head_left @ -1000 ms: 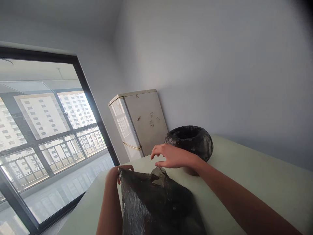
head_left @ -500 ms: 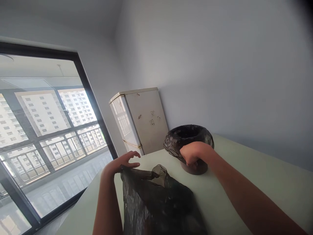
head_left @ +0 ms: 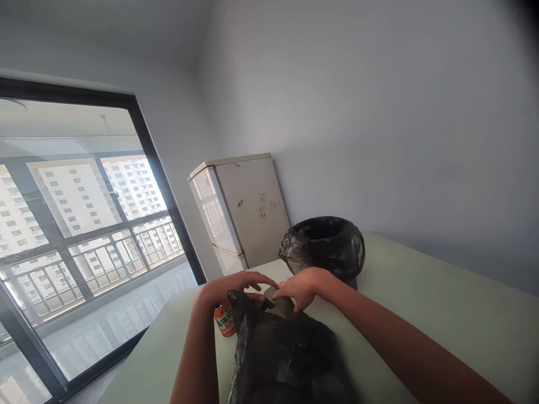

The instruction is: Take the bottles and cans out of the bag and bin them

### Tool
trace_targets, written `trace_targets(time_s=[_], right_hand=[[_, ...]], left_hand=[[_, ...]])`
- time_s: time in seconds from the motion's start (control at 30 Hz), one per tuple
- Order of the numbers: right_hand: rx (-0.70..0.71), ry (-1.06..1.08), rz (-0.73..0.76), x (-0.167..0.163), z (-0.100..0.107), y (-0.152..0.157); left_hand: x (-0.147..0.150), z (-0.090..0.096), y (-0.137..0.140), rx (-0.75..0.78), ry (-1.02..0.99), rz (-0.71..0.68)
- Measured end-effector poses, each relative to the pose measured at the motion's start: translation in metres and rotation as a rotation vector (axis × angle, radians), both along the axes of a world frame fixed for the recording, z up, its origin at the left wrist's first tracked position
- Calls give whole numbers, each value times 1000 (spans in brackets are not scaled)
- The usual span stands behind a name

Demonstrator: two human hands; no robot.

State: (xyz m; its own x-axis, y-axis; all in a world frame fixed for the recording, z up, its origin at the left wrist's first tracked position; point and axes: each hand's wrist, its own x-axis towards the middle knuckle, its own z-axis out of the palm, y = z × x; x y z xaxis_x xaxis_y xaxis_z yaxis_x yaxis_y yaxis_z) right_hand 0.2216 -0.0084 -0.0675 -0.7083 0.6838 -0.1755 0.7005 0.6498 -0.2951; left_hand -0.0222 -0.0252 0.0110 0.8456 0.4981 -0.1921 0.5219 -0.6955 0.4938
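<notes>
A black plastic bag [head_left: 286,353] rises in front of me, its top edge bunched between my hands. My left hand [head_left: 236,287] is at the bag's upper left corner, thumb and fingers around its top edge; part of the grip is hidden by the plastic. My right hand [head_left: 305,286] pinches the thin, see-through top of the bag, its fingertips close to those of my left hand. Just behind them stands a round bin [head_left: 322,247] lined with black plastic folded over its rim. An orange can [head_left: 224,321] with green lettering shows partly beside my left wrist.
Everything rests on a pale green table [head_left: 400,280] against a grey wall [head_left: 379,140]. Beyond its far edge is a worn white refrigerator [head_left: 250,207]. To the left, a dark-framed glass door [head_left: 143,129] looks onto a railed balcony.
My right hand has left the bin's side and come left to the bag's top. My left hand and the bag's corner have shifted right, uncovering the orange can.
</notes>
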Motion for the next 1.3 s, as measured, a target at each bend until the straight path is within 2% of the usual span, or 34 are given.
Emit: trace_targets(time_s=[0.17, 0.3, 0.43, 0.6, 0.7, 0.83, 0.97, 1.03, 1.17, 1.3], right_hand=[[-142, -124, 52, -32, -30, 9], [-185, -159, 100, -40, -36, 5], [-134, -156, 103, -30, -22, 1], [101, -119, -4, -13, 10, -15], [23, -228, 13, -16, 14, -26], [-171, -349, 45, -39, -10, -26], [-214, -466, 9, -59, -35, -21], [-229, -423, 29, -61, -40, -19], [-248, -266, 101, -46, -29, -12], [-75, -138, 94, -16, -2, -9]], left_hand=[[-3, -3, 0, 51, 51, -3], [-5, -3, 1, 11, 103, -14], [-5, 0, -2, -11, 160, -15], [-7, 1, -2, -6, 159, -11], [-8, -2, 0, -25, 153, -6], [-8, -3, 2, -30, 160, 7], [-8, -2, 2, -52, 169, -11], [-9, -1, 2, -66, 169, -5], [-11, -2, 2, -61, 154, 26], [-12, -3, 2, -83, 124, 28]])
